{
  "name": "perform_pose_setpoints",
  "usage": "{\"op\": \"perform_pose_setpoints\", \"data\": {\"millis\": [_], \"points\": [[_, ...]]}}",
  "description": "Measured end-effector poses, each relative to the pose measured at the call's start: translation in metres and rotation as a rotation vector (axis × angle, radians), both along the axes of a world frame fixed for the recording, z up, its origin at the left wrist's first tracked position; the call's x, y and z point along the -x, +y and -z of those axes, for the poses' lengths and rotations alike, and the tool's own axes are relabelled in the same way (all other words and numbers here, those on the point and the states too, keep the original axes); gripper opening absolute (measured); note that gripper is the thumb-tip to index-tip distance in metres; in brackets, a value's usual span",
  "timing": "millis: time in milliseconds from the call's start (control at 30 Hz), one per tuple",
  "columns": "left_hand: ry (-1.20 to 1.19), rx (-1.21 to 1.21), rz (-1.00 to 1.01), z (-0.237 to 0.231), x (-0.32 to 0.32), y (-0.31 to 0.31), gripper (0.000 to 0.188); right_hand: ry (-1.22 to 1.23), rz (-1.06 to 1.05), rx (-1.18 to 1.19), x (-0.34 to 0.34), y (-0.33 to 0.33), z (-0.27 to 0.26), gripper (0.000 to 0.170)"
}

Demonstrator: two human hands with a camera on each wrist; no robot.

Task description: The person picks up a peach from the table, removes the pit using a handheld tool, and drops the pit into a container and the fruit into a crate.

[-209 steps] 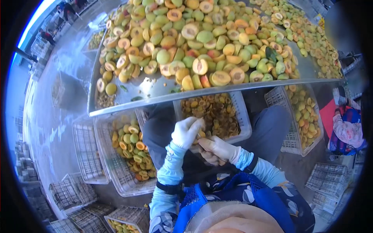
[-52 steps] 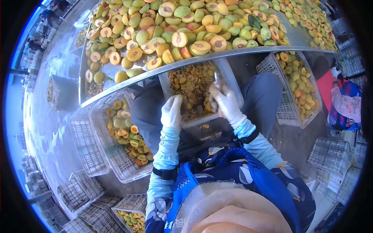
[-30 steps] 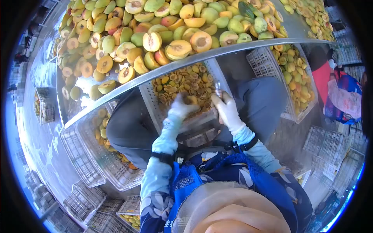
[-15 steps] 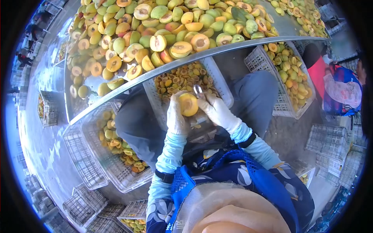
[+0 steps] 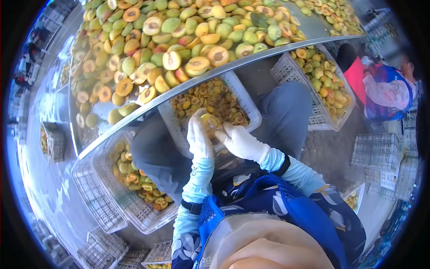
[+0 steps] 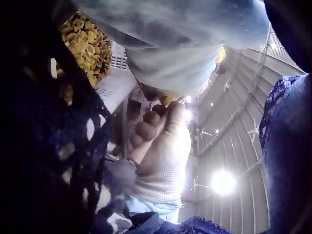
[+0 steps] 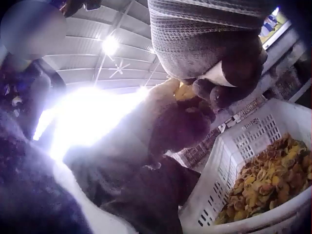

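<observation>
My left hand (image 5: pixel 199 138), in a white glove, holds a yellow peach half (image 5: pixel 209 122) over the near end of a white crate (image 5: pixel 254 114) between the knees. My right hand (image 5: pixel 244 142), gloved to match but with bare fingertips, is right up against the fruit. It grips a small scoop by its pale handle (image 6: pixel 141 152), which also shows between the fingers in the right wrist view. The scoop's metal head is mostly hidden at the fruit. Cut fruit pieces (image 5: pixel 224 96) fill the crate below.
A metal-edged table (image 5: pixel 179 89) heaped with halved peaches (image 5: pixel 172 60) stands in front. Crates of fruit flank the legs, one at left (image 5: pixel 134 208) and one at right (image 5: pixel 309 110). Another person (image 5: pixel 387 92) sits at far right.
The left hand has gone from near the crate's edge to holding a peach half. The right hand has brought the scoop from beside the fruit onto it. The head view has shifted slightly.
</observation>
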State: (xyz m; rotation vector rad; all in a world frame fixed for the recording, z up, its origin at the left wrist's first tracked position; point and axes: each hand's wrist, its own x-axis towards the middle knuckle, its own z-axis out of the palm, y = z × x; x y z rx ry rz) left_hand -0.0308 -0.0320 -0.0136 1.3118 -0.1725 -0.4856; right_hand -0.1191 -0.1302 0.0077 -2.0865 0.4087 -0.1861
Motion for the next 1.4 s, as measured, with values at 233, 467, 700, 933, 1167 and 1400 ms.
{"op": "perform_pose_setpoints", "data": {"millis": [233,467,700,933,1167,1400], "points": [[-0.066,-0.073,-0.12,-0.016,0.008,-0.014,0.04,0.008,0.059,0.087,-0.006,0.01,0.015,0.029],[-0.039,-0.091,-0.114,-0.008,0.005,-0.017,0.039,0.005,0.022,0.087,-0.007,0.003,0.028,0.034],[-0.181,-0.169,-0.211,0.02,0.006,-0.009,0.035,-0.043,-0.139,-0.091,-0.013,0.0,0.049,0.038],[-0.119,-0.325,-0.156,-0.002,0.007,-0.006,0.046,0.362,-0.234,-0.692,-0.015,-0.006,0.014,0.048],[-0.075,-0.206,-0.006,0.016,-0.012,0.011,0.039,0.362,-0.24,-0.754,-0.01,-0.001,0.008,0.051],[-0.133,-0.123,0.168,0.011,-0.024,0.033,0.032,0.413,-0.268,-1.147,-0.005,0.013,-0.008,0.044]]}}
